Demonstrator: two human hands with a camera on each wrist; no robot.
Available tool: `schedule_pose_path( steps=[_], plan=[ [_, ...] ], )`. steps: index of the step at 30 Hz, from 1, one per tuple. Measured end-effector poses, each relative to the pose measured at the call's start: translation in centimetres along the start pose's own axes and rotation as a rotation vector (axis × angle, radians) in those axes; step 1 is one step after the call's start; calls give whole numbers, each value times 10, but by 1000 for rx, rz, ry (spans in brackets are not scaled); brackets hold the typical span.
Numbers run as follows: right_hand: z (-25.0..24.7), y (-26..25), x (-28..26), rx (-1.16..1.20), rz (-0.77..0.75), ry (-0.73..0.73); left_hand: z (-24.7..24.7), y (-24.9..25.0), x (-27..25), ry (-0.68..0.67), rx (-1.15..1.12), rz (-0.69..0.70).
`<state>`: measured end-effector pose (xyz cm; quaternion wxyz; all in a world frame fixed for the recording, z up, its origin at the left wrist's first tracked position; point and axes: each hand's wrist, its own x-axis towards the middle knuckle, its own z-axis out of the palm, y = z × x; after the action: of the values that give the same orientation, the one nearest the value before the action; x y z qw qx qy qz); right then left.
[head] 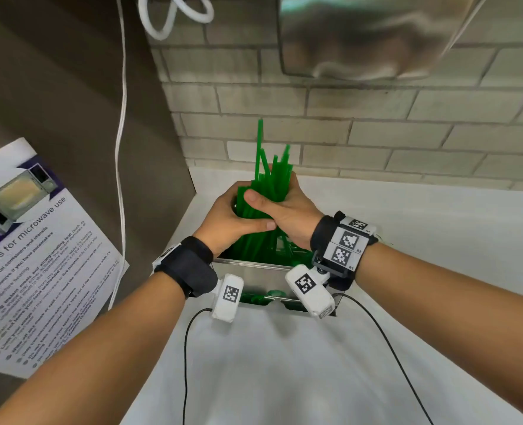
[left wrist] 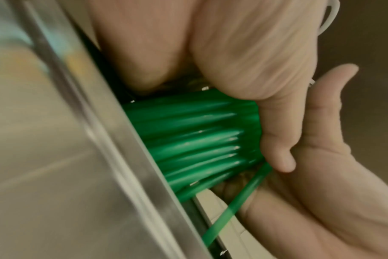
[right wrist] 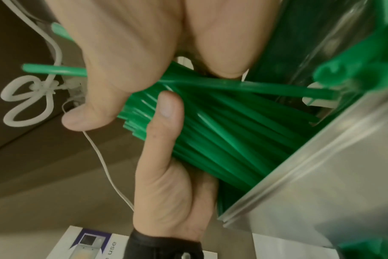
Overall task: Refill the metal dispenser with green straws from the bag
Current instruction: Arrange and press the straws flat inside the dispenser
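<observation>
A thick bundle of green straws (head: 269, 182) stands upright in the open top of the metal dispenser (head: 254, 276) on the white counter. My left hand (head: 231, 222) grips the bundle from the left and my right hand (head: 292, 210) from the right, thumbs crossing in front. The left wrist view shows the straws (left wrist: 199, 143) leaving the dispenser's steel edge (left wrist: 99, 157) between my left hand (left wrist: 243, 52) and right hand (left wrist: 321, 157). In the right wrist view my right hand (right wrist: 122, 61) and left hand (right wrist: 170, 184) wrap the straws (right wrist: 232, 136) above the dispenser (right wrist: 332, 175). Straw ends show in its lower slot (head: 258, 299).
A microwave-use poster (head: 33, 240) leans at the left, with a white cable (head: 121, 148) hanging beside it. A brick wall (head: 376, 133) stands behind the counter (head: 422, 228). A steel fixture (head: 361, 35) hangs overhead. Clear plastic (right wrist: 321, 38) lies near the straws.
</observation>
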<state>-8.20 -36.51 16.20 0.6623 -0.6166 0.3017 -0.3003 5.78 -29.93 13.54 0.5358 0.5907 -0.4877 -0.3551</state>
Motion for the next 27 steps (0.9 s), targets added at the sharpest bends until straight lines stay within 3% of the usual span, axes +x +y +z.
schedule_pose_path(
  steps=[5, 12, 14, 17, 19, 23, 27],
  plan=[
    [20, 3, 2, -17, 0, 54, 6, 1, 3, -20, 71, 19],
    [19, 0, -3, -198, 35, -39, 7, 4, 6, 60, 134, 2],
    [11, -21, -7, -233, -120, 62, 6, 6, 4, 65, 123, -7],
    [-2, -58, -10, -298, -501, 221, 5, 8, 4, 35, 125, -33],
    [-5, -70, -2, -444, -577, 201, 7, 8, 4, 21, 125, -38],
    [7, -50, 6, -689, -327, 0, 8, 15, -1, 26, 91, -24],
    [14, -42, 4, -531, -203, -116, 7, 19, -4, 73, 32, -7]
  ],
)
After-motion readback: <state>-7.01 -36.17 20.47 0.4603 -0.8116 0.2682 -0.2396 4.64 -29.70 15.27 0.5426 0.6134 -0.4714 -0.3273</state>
